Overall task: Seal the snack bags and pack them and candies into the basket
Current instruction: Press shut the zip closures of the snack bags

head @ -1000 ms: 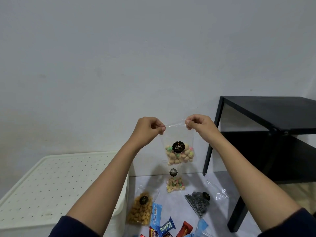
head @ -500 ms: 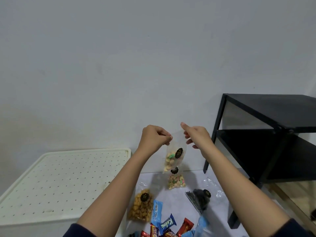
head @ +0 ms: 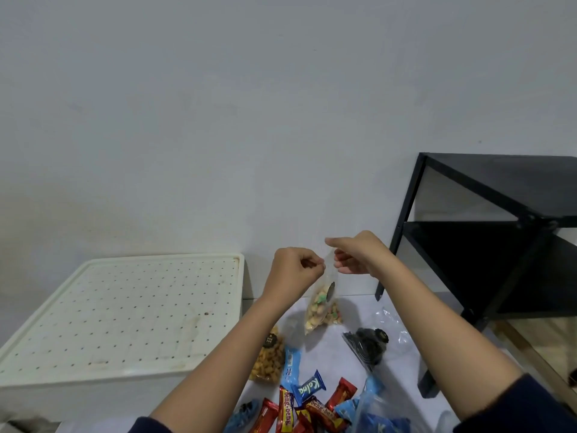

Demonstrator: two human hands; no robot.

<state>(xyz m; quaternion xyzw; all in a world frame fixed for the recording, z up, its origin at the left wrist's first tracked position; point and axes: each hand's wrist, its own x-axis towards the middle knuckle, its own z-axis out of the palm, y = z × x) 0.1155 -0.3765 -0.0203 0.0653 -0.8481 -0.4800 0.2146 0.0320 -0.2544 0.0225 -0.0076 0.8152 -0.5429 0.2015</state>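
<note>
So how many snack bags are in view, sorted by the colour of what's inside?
mixed-colour bag: 1, pinched at its top by the left hand; a second may be hidden behind it, cannot tell
golden bag: 1
black bag: 1
Total: 3 plainly in view

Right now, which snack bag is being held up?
The bag of pastel biscuits, pinched at its top by the left hand and hanging. The bag of golden snacks and the bag of dark cookies lie flat below.
</note>
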